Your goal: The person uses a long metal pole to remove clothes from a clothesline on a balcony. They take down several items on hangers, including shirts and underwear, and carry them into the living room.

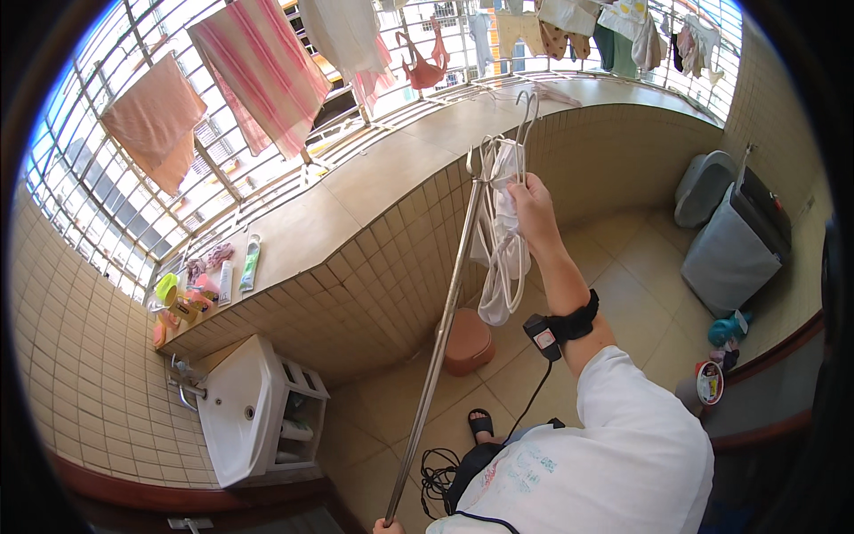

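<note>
At the bottom, my left hand (389, 526) is closed around the lower end of a long metal pole (437, 347), only part of the hand showing. The pole slants up to a forked hook tip beside several white clothes hangers (522, 280). My right hand (532, 203), raised at the upper middle, grips the hangers and the thin white garments (505, 167) hanging among them. Which hangers the pole's hook touches, I cannot tell. A black strap with a small device (546, 338) and a cable is on my right forearm.
Laundry, including a striped towel (267, 73), hangs along the window bars. Below it runs a tiled ledge (373, 173) with toothpaste tubes (250, 262) and cups. A white washbasin (233, 414) stands lower left. On the floor are a brownish stool (467, 344), coiled cable (437, 477) and a grey hamper (730, 247).
</note>
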Demonstrator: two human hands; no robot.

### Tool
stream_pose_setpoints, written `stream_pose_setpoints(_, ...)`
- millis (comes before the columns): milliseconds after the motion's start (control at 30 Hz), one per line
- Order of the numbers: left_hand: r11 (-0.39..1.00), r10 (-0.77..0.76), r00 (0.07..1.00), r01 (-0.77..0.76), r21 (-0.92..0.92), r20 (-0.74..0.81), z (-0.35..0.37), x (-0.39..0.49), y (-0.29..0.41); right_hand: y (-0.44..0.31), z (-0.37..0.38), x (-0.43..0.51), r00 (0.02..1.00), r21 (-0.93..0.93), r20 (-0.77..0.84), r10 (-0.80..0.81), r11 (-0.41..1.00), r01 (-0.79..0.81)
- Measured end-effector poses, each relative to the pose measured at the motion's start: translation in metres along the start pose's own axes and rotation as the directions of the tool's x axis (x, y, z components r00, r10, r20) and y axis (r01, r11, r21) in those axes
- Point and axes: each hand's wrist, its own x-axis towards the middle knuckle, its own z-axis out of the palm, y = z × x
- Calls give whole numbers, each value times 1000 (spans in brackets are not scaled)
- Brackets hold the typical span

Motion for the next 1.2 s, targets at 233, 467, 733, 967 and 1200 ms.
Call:
stream_pose_setpoints(233,967,62,937,30,-254,344,-11,5,92,-12,-69,-21,996,11,2,91,996,-91)
stream_pose_setpoints(467,909,394,785,-256,-329,477,28,5,256,-44,-152,2,984,-41,56,167,986,-164)
stream_pose_setpoints(733,716,597,756,-353,-602,268,151,-11,465,-53,-298,62,984,7,42,175,985,-175)
stream_pose_setpoints(967,589,586,802,-324,-740,115,226,0,698,-57,-390,124,994,17,-48,103,995,-102)
stream_pose_setpoints(1200,528,552,831,-417,-740,-74,285,60,866,-27,-430,219,992,28,-114,61,998,-58)
